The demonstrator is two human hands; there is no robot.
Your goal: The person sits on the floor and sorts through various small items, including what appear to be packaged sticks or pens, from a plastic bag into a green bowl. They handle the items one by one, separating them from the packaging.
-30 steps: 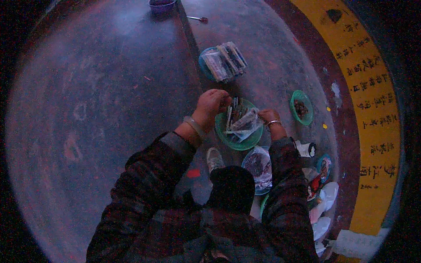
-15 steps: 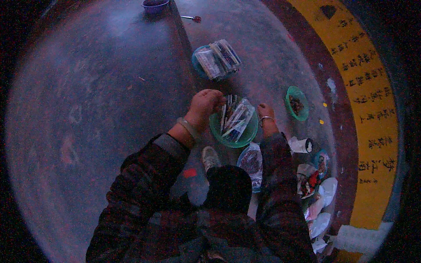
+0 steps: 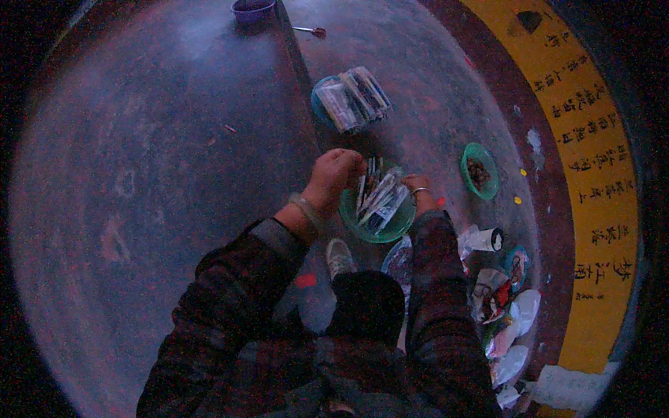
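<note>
A green plastic basin (image 3: pixel 390 235) sits in front of me on the floor. In it lies a heap of long thin packets (image 3: pixel 382 198), some in clear wrapping, too dim to name. My left hand (image 3: pixel 336 175) is closed above the basin's left rim; whatever its fingers hold is hidden. At the right rim, my right hand (image 3: pixel 421 191) has its fingers bent together beside the packets, and what they pinch is too small to make out. Beyond this basin, a blue-green basin (image 3: pixel 319 102) carries bundles of similar wrapped packets (image 3: pixel 354 99).
To the right stand a green bowl (image 3: pixel 493 180) with brown bits, a white cup (image 3: pixel 486 240) and several plastic bags (image 3: pixel 524 311). A round tray (image 3: pixel 396 263) is partly behind my right arm. Far off are a purple basin (image 3: pixel 254 10) and a brush-like tool (image 3: pixel 310 31).
My right hand has moved in toward the packets at the basin's right rim. My left hand stays closed over the left rim. The whole view has shifted slightly.
</note>
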